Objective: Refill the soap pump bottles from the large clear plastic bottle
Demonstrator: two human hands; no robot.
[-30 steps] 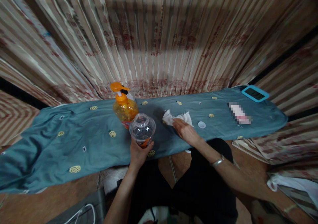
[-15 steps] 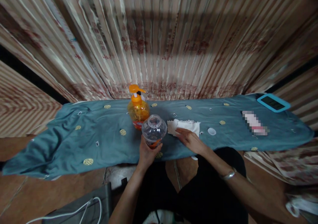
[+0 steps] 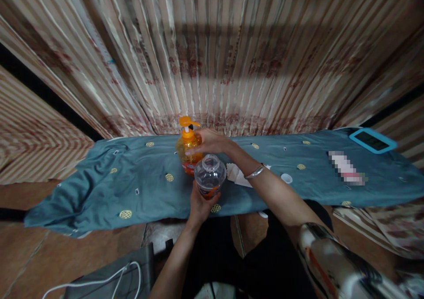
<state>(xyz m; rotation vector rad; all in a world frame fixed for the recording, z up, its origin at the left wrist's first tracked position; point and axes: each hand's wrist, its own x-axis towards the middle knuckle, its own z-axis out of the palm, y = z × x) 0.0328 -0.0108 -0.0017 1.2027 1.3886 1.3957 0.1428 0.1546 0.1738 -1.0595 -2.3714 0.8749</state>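
Observation:
My left hand [image 3: 201,204] grips a clear plastic jar [image 3: 210,175] from below and holds it upright over the near edge of the cloth-covered table. Its mouth is uncapped. My right hand [image 3: 207,141] reaches over the jar to the orange pump bottle [image 3: 187,154] standing just behind it; the fingers rest on the bottle's shoulder below the pump head, and whether they grip it is unclear. A white tissue [image 3: 239,175] lies flat on the cloth to the right of the jar, partly hidden by my right forearm. A small white cap [image 3: 286,178] lies further right.
A teal cloth [image 3: 99,179] with yellow round motifs covers the narrow table. A blue-framed device [image 3: 372,140] lies at the far right end, next to a blurred-out item [image 3: 346,173]. Striped curtains hang close behind. A white cable [image 3: 92,281] lies on a dark object at the lower left.
My right hand left the tissue and moved up and left to the pump bottle. The tissue stays flat on the cloth. My left hand keeps holding the jar.

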